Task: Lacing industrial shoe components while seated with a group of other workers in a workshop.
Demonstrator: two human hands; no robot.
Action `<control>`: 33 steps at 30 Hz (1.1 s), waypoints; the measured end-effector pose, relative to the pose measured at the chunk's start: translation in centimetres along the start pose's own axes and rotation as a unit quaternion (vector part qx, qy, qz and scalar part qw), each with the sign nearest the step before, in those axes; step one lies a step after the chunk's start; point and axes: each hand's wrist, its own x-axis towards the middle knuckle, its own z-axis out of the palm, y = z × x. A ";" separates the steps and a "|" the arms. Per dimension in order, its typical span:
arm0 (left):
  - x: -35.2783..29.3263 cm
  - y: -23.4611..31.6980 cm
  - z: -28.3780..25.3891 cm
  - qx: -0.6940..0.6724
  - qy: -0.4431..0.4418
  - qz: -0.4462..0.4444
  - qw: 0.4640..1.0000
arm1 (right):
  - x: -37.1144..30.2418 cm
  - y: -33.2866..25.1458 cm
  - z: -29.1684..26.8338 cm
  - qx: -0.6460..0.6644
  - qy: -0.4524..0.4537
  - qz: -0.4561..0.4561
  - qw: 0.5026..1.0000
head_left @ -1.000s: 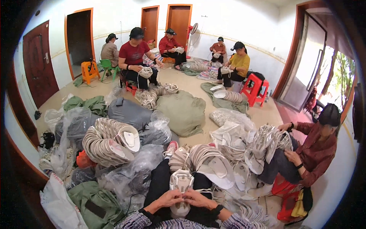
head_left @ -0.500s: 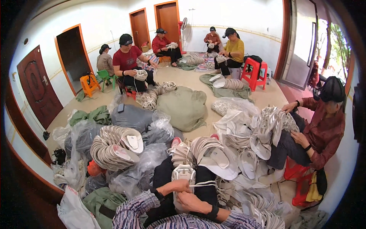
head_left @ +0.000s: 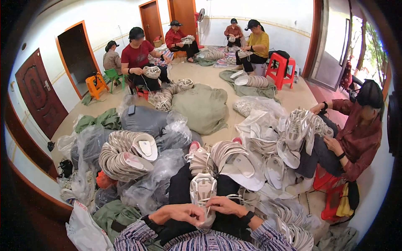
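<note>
Off-white material with beige-grey panels makes up the sneaker upper (head_left: 203, 186), which lies lengthwise on the wearer's lap, between the thighs of the black trousers (head_left: 179, 188). Its far end is rounded and pale-edged, with lighter strips framing the darker middle; the near part is largely hidden by the hands. Over that part, the left hand (head_left: 183, 213) is curled, thumb and fingertips drawn close together; whether they pinch anything, I cannot tell. Against it from the other side comes the right hand (head_left: 225, 205), fingers bent and tips bunched over the upper; what they have hold of is too small to tell. Pale lace (head_left: 233, 195) shows just beyond the right hand. Past the knees stands a curved stack of nested uppers (head_left: 226, 152), similarly beige and white, near crumpled clear plastic (head_left: 163, 178).
</note>
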 end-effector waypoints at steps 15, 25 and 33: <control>5.3 -4.2 -0.2 0.521 0.102 -0.105 0.841 | 0.6 -13.9 3.1 0.025 -0.026 -0.140 0.989; -0.6 4.7 3.9 0.085 -0.063 0.137 0.985 | -1.8 0.0 1.3 -0.011 0.070 0.060 0.996; -3.0 2.0 -0.4 -0.167 0.264 0.207 0.927 | -11.2 -6.5 -3.0 0.087 0.190 0.424 0.881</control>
